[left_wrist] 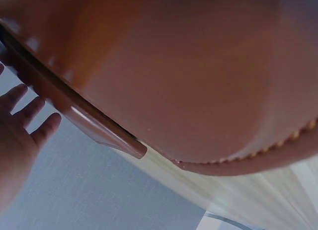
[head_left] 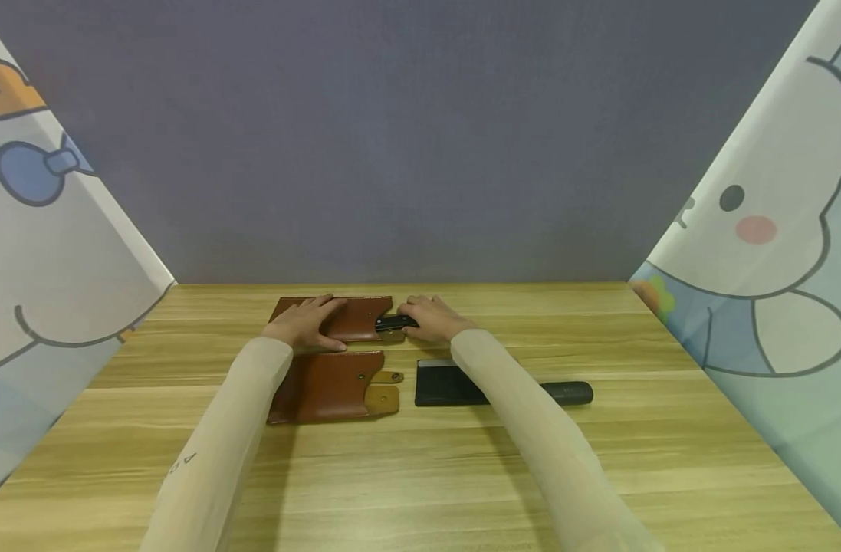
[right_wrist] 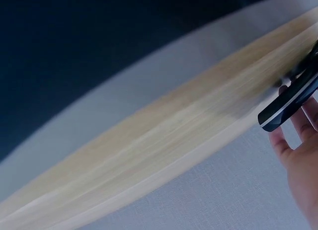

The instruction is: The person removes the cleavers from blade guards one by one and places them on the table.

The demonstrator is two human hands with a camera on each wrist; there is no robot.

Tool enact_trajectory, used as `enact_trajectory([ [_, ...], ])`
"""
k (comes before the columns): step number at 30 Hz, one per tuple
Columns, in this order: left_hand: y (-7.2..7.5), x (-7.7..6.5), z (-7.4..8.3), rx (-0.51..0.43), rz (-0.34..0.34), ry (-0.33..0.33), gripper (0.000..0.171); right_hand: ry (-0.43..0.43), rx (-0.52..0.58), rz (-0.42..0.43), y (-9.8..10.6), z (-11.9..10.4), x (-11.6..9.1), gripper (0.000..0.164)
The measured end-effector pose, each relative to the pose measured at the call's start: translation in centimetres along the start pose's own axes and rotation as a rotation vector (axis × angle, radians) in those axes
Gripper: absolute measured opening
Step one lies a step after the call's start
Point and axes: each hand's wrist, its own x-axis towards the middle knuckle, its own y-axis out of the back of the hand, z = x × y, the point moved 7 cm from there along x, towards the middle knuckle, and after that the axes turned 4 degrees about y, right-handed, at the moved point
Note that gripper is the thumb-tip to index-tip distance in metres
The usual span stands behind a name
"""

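Observation:
At the back of the table lies a brown leather sheath (head_left: 358,316). My left hand (head_left: 303,323) rests on its left part, fingers spread and fairly straight. A knife's black handle (head_left: 392,323) sticks out of the sheath's right end, its blade hidden inside. With curled fingers my right hand (head_left: 434,319) grips that handle. In the right wrist view the fingers sit around the dark knife handle (right_wrist: 288,102), which has a pale line along it. A second brown sheath (head_left: 323,386) lies nearer me, below my left hand, its snap strap and tan flap pointing right.
A cleaver with a dark blade (head_left: 444,385) and a black handle (head_left: 568,393) lies under my right forearm, which covers its middle. Behind the wooden table (head_left: 392,491) stands a grey panel (head_left: 406,153). Cartoon-printed cloths hang at both sides.

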Motion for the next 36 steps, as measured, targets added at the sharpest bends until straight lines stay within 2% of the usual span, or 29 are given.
enact_trajectory([
  [11, -0.20, 0.06, -0.29, 0.007, -0.032, 0.008, 0.098, -0.012, -0.006, -0.032, 0.05, -0.26, -0.12, 0.036],
  [22, 0.34, 0.16, 0.52, 0.035, -0.005, -0.036, 0.099, -0.017, 0.004, -0.027, 0.07, -0.17, -0.12, 0.035],
  [36, 0.30, 0.30, 0.47, 0.034, -0.062, -0.008, 0.101, 0.001, -0.001, -0.013, 0.05, -0.18, 0.17, 0.035],
])
